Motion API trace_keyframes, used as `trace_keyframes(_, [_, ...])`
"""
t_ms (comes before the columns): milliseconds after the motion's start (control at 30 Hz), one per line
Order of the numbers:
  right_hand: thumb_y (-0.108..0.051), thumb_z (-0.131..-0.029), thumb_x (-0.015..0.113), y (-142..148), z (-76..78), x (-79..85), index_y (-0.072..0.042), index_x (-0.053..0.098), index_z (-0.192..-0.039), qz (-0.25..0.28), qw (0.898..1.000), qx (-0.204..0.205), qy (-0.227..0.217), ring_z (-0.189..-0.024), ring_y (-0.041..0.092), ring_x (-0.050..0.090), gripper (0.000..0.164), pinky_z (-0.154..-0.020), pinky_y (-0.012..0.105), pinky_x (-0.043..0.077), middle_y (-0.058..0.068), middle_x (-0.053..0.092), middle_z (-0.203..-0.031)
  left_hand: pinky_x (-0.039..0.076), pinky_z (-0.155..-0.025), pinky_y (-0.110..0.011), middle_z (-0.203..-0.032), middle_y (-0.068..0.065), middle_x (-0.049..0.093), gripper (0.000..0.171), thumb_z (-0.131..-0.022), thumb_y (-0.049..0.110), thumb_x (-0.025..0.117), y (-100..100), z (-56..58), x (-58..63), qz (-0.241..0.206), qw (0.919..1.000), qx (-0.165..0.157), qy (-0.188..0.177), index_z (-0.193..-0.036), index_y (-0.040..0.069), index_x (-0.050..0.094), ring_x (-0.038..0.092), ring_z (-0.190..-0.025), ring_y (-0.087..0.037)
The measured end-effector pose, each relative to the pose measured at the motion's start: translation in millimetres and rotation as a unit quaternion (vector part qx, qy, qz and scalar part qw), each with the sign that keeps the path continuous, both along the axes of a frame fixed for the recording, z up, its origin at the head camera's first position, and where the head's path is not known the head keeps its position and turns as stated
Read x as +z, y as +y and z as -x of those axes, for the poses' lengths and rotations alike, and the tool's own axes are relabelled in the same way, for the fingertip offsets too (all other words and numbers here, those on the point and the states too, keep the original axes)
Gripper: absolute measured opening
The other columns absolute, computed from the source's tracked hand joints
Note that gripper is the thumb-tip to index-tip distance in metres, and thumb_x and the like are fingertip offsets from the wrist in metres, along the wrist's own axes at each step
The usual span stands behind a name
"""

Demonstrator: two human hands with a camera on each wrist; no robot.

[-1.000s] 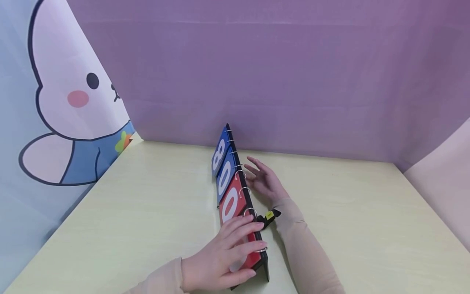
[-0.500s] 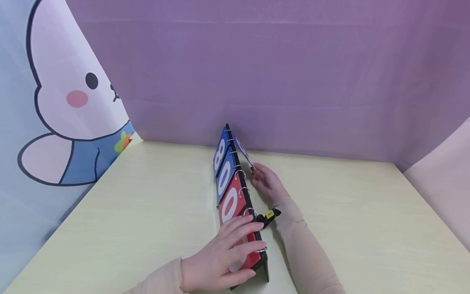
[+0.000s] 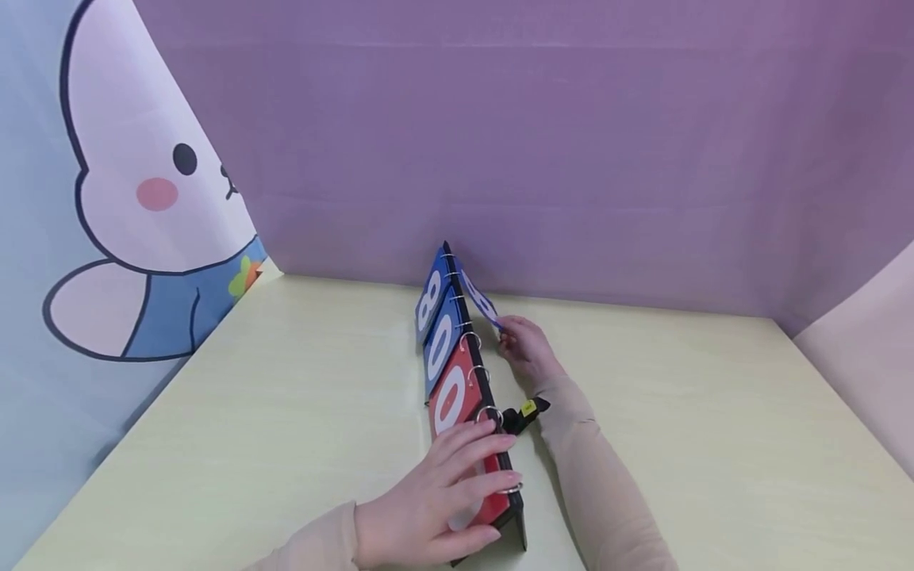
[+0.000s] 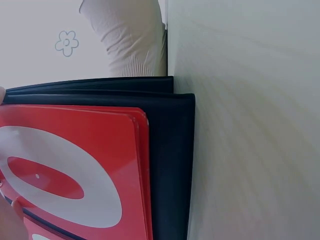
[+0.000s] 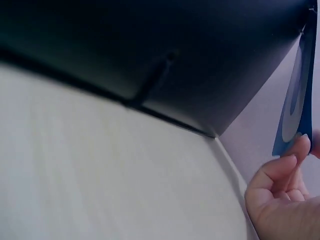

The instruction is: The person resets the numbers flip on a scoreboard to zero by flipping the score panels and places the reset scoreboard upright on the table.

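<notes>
A tabletop flip scoreboard (image 3: 486, 379) with a black ring-bound frame stands like a tent on the table. On its left face hang a blue card with an 8 (image 3: 430, 296), a blue card with a 0 (image 3: 440, 347) and a red card with a 0 (image 3: 451, 398). My left hand (image 3: 443, 496) rests over the near red cards, its fingertips along the top edge. Beyond the board, my right hand (image 3: 530, 349) pinches the lower edge of a lifted blue number card (image 5: 300, 100) between thumb and fingers. That card's digit is only partly readable.
The pale wooden table (image 3: 286, 412) extends on both sides of the scoreboard. A purple curtain (image 3: 535, 143) closes off the back, and a cartoon-print cloth (image 3: 114, 214) hangs at the left. A black strap with a yellow label (image 3: 527, 409) sits by my right wrist.
My right hand, loosely spread beside the board a second ago, has taken hold of a blue number card and drawn it outward to the right. My left hand stays in place.
</notes>
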State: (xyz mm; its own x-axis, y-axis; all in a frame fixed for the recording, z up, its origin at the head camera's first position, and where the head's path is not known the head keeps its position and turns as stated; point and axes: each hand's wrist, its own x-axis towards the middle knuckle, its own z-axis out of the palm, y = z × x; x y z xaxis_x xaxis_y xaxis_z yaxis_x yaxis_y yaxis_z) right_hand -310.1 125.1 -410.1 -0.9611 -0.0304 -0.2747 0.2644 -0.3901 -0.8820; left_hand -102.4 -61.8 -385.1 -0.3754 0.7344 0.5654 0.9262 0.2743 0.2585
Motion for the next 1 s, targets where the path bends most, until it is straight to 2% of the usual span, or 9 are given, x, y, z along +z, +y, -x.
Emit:
trace_keyframes(133, [-0.008,-0.086,0.063,-1,3.4,4.8,-0.001,0.056,-0.098,-0.109,0.993,-0.040,0.036,-0.054,0.004,0.048,0.015,-0.053,0.016,0.041,-0.005,0.054,-0.065,0.031,-0.107,-0.047,-0.150,-0.007,0.026,0.051,-0.093,0.035,0.052,0,-0.6,1.4,0.002,1.0000,0.000,-0.004,-0.139,0.021,0.034,0.022,-0.139,-0.025])
trace_keyframes(200, [-0.009,-0.087,0.063,-1,4.4,6.7,0.002,0.056,-0.103,-0.139,0.987,-0.055,0.052,-0.054,0.004,0.048,0.020,-0.052,0.016,0.042,-0.005,0.054,-0.064,0.032,-0.107,-0.047,-0.150,-0.007,0.026,0.052,-0.093,0.034,0.053,0,-0.8,1.7,0.003,1.0000,-0.001,-0.009,-0.139,0.021,0.034,0.022,-0.139,-0.025])
trace_keyframes(300, [-0.009,-0.088,0.062,1,4.2,8.5,0.007,0.056,-0.112,-0.139,0.986,-0.067,0.061,-0.056,0.003,0.050,0.030,-0.054,0.015,0.044,-0.005,0.055,-0.066,0.033,-0.107,-0.047,-0.151,-0.006,0.026,0.052,-0.093,0.035,0.053,0,-1.4,1.8,0.007,0.9999,0.000,-0.015,-0.140,0.022,0.033,0.021,-0.139,-0.024])
trace_keyframes(400, [-0.010,-0.089,0.061,4,3.3,10.4,0.009,0.055,-0.120,-0.131,0.988,-0.066,0.051,-0.058,0.003,0.051,0.037,-0.056,0.015,0.046,-0.004,0.057,-0.069,0.033,-0.107,-0.046,-0.151,-0.006,0.025,0.052,-0.093,0.035,0.053,-1,-2.2,1.6,0.011,0.9997,0.000,-0.020,-0.140,0.022,0.033,0.021,-0.139,-0.023])
trace_keyframes(667, [-0.007,-0.090,0.058,12,1.3,17.2,0.009,0.053,-0.126,-0.114,0.991,-0.064,0.034,-0.056,0.003,0.050,0.040,-0.054,0.014,0.043,-0.002,0.058,-0.072,0.031,-0.108,-0.047,-0.152,-0.005,0.024,0.053,-0.093,0.035,0.052,-2,-3.1,0.2,0.015,0.9996,0.000,-0.023,-0.141,0.022,0.033,0.019,-0.140,-0.022])
trace_keyframes(867, [-0.008,-0.090,0.059,12,-0.9,19.2,0.003,0.055,-0.128,-0.125,0.987,-0.086,0.058,-0.051,0.001,0.051,0.040,-0.051,0.013,0.044,-0.006,0.058,-0.063,0.032,-0.107,-0.047,-0.152,-0.005,0.024,0.053,-0.093,0.035,0.052,-2,-3.2,-0.3,0.014,0.9996,-0.001,-0.026,-0.141,0.022,0.033,0.019,-0.140,-0.022])
trace_keyframes(933, [-0.009,-0.090,0.060,12,-1.9,20.0,-0.001,0.056,-0.129,-0.128,0.986,-0.092,0.061,-0.053,0.000,0.052,0.040,-0.054,0.013,0.045,-0.005,0.059,-0.066,0.032,-0.107,-0.047,-0.152,-0.005,0.024,0.053,-0.093,0.035,0.052,-2,-3.3,-0.3,0.013,0.9996,-0.001,-0.026,-0.141,0.022,0.033,0.019,-0.140,-0.022])
trace_keyframes(1000, [-0.010,-0.090,0.060,12,-3.1,21.3,-0.004,0.056,-0.129,-0.130,0.985,-0.098,0.060,-0.059,0.000,0.055,0.040,-0.063,0.015,0.049,-0.004,0.061,-0.077,0.032,-0.107,-0.047,-0.152,-0.005,0.024,0.053,-0.093,0.035,0.052,-2,-3.6,-0.2,0.012,0.9996,-0.001,-0.026,-0.141,0.022,0.033,0.019,-0.140,-0.022])
